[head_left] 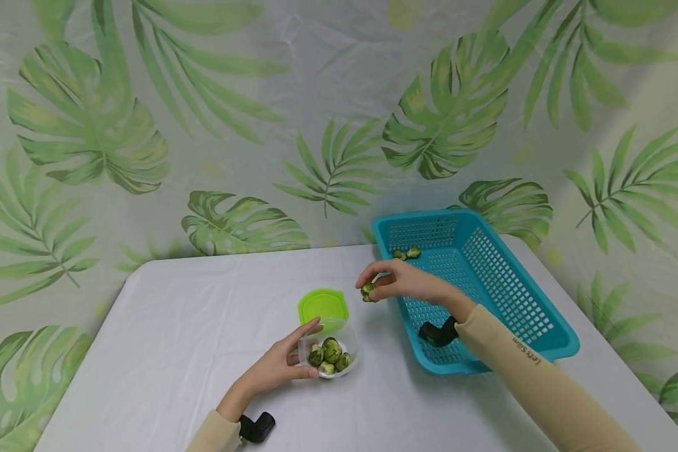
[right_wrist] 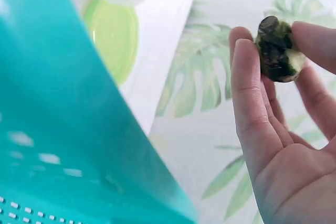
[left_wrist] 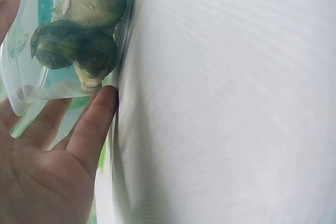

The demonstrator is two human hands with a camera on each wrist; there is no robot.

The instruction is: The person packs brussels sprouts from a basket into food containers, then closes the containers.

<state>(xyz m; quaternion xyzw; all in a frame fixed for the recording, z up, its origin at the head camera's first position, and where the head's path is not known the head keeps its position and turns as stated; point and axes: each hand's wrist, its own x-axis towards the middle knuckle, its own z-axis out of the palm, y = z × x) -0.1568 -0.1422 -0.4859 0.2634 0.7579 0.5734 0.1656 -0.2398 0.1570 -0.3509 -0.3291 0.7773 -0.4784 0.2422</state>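
Between the fingertips and thumb of my right hand [head_left: 401, 280], a Brussels sprout [right_wrist: 278, 50] is pinched in the air, left of the blue-green basket [head_left: 548, 314]. Dark patches mark the sprout in the right wrist view. My left hand [head_left: 277, 361] holds a clear plastic container [head_left: 350, 361] by its side, thumb in front and fingers behind. Several Brussels sprouts [head_left: 331, 351] lie inside it, also seen through its wall in the left wrist view. Two more sprouts [head_left: 413, 252] sit at the far left corner of the basket.
A bright green lid [head_left: 322, 304] lies flat on the white-covered table [head_left: 203, 314], just behind the container. The basket's raised rim stands under my right forearm. A leaf-patterned cloth [head_left: 339, 125] hangs behind the table. Black camera mounts [head_left: 257, 428] sit on both wrists.
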